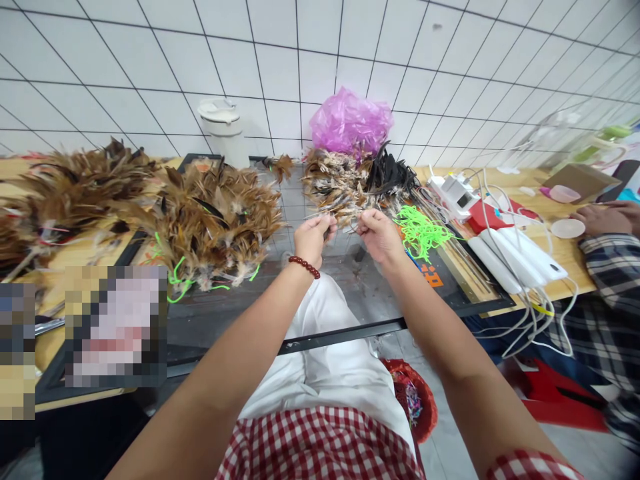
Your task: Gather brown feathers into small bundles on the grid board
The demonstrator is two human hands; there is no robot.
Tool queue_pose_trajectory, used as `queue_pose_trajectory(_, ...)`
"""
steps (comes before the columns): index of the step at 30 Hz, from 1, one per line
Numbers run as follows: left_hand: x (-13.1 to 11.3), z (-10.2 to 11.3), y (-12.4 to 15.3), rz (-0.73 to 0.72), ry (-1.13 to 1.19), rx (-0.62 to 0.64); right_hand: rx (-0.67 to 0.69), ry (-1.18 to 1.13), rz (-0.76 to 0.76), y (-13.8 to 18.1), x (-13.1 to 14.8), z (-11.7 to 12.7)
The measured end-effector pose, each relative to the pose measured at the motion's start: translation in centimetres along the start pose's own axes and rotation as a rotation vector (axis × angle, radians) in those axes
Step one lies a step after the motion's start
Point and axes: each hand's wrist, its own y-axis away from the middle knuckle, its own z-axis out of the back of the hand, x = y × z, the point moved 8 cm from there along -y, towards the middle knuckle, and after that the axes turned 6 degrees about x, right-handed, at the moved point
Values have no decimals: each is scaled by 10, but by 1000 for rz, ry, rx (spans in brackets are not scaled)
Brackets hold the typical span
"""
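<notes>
The left hand (312, 240) and right hand (383, 240) are closed in fingertip pinches; a thin strand (351, 231) is held by the right, while the left's hold cannot be told. Just beyond, mottled brown-and-cream feathers (327, 179) and black feathers (388, 175) are heaped. A nearby orange marking (433, 275) cannot be read.

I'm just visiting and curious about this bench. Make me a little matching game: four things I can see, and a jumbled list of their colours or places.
Things:
1. Plastic bag
2. Heap of strings
3. Beaded bracelet
4. Lidded container

Colours and places:
A. Bright green, beside the right hand
B. White, standing behind the brown feathers
C. Pinkish purple
D. Dark red, on the wrist of the left hand

Right pairs: 1-C, 2-A, 3-D, 4-B
</notes>
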Motion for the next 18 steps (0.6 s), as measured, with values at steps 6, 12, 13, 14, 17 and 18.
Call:
queue_pose_trajectory(6,14,-22,9,143,-21,206,62,155,-20,5,-12,-16)
queue_pose_trajectory(12,17,-22,8,136,-49,249,-102,157,72,1,-4,3)
queue_pose_trajectory(13,17,-22,7,128,-50,250,-127,143,82,0,-2,7)
queue_pose_trajectory(14,17,-22,7,122,-51,250,-142,133,83,0,0,9)
queue_pose_trajectory(17,16,-21,7,114,-56,245,-113,126,38,-1,-1,9)
queue_pose_trajectory(18,16,-21,7,113,-58,245,-91,128,18,-1,-3,6)
